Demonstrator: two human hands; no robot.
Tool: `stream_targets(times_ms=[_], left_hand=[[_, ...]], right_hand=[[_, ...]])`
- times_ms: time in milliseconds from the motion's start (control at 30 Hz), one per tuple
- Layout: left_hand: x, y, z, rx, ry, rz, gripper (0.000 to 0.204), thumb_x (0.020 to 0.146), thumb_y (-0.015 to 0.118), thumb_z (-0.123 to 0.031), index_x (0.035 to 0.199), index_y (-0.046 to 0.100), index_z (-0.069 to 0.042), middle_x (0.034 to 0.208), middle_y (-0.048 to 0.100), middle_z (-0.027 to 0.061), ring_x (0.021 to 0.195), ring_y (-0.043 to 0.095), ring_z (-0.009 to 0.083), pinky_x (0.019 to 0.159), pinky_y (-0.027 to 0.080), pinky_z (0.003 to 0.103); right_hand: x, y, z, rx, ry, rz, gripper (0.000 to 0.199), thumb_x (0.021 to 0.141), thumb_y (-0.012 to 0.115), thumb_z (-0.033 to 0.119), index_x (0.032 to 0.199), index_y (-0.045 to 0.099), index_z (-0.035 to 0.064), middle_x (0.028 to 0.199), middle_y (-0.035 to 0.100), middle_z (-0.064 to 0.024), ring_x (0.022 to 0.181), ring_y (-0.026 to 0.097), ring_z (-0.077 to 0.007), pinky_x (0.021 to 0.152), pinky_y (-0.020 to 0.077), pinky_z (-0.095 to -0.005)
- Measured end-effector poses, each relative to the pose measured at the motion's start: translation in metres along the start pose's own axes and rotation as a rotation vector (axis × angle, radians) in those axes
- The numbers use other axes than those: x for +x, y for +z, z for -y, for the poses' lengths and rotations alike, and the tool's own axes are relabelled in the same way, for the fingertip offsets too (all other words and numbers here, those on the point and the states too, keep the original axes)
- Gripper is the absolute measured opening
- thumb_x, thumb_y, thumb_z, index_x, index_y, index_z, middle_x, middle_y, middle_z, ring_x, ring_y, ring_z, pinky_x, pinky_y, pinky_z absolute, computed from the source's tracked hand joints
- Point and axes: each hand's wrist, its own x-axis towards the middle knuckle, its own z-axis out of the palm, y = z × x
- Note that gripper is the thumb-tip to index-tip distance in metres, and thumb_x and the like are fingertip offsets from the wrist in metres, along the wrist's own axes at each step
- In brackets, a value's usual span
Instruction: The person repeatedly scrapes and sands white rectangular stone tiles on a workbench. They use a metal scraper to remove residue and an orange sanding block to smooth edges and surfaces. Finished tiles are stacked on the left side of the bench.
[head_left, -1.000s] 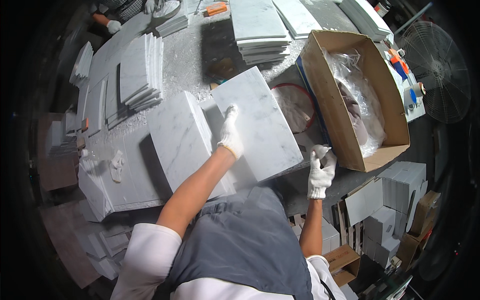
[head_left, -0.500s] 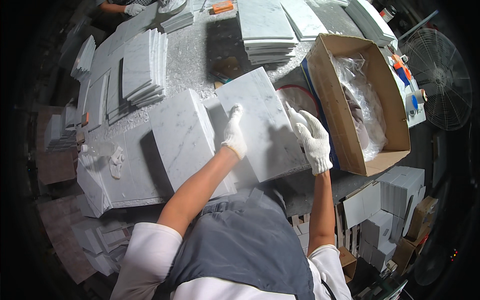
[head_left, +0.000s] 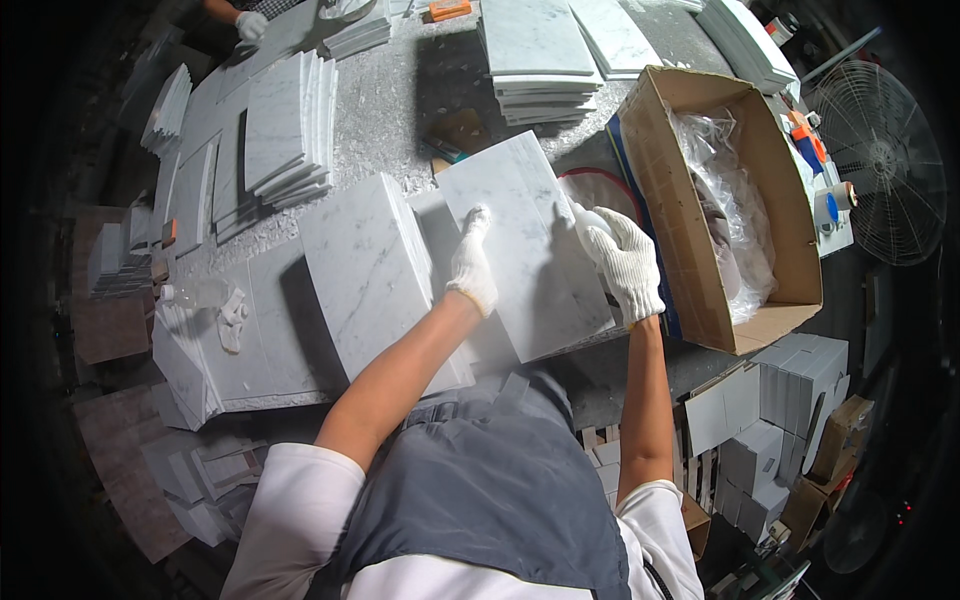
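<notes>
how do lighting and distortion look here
Head view: bright light on the pale slab, with a shadow beside the right hand; head view: fisheye bows the cardboard box, picture rim fades black; head view: fan sits dim.

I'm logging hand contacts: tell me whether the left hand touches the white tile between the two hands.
Touching. The head view shows the left hand at the edge of the white tile, its gloved thumb lying on the upper face.
</notes>
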Motion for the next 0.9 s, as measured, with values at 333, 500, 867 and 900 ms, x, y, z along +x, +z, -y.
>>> stream_targets(times_ms=[333,500,867,900], left_hand=[[-0.0009,0.0,-0.0001,-0.004,0.011,-0.004,0.062,0.104,0.051,-0.054,0.146,0.052,-0.009,0.141,0.06,0.009,0.126,0.059,0.0261,0.109,0.047,0.042],[-0.0009,0.0003,-0.0003,-0.006,0.013,-0.004,0.062,0.104,0.051,-0.053,0.146,0.052,-0.008,0.14,0.061,0.0095,0.125,0.06,0.0263,0.108,0.047,0.041],[0.0014,0.0041,0.0013,-0.006,0.021,0.004,0.061,0.105,0.049,-0.053,0.145,0.053,-0.007,0.138,0.063,0.0105,0.123,0.062,0.0268,0.107,0.049,0.041],[0.0016,0.0047,0.0014,-0.007,0.023,0.006,0.061,0.105,0.049,-0.053,0.145,0.053,-0.007,0.138,0.063,0.0106,0.123,0.062,0.0269,0.107,0.049,0.041]], right_hand=[[0.0048,0.0007,0.0004,0.006,0.015,0.013,0.051,0.088,0.074,0.036,0.131,0.069,0.0067,0.125,0.072,-0.0137,0.117,0.068,-0.0251,0.101,0.0497,-0.0344],[0.0065,0.0008,0.0006,-0.022,0.001,0.004,0.051,0.088,0.074,0.035,0.13,0.069,0.0072,0.125,0.072,-0.0133,0.116,0.068,-0.025,0.101,0.0499,-0.0344],[0.0092,0.0028,0.0037,-0.058,0.071,-0.018,0.047,0.088,0.073,0.037,0.128,0.072,0.0124,0.123,0.074,-0.0117,0.114,0.069,-0.0261,0.099,0.0512,-0.0353],[0.0093,0.0028,0.0039,-0.06,0.078,-0.021,0.047,0.088,0.073,0.038,0.128,0.072,0.0128,0.122,0.074,-0.0117,0.114,0.069,-0.0262,0.099,0.0514,-0.0355]])
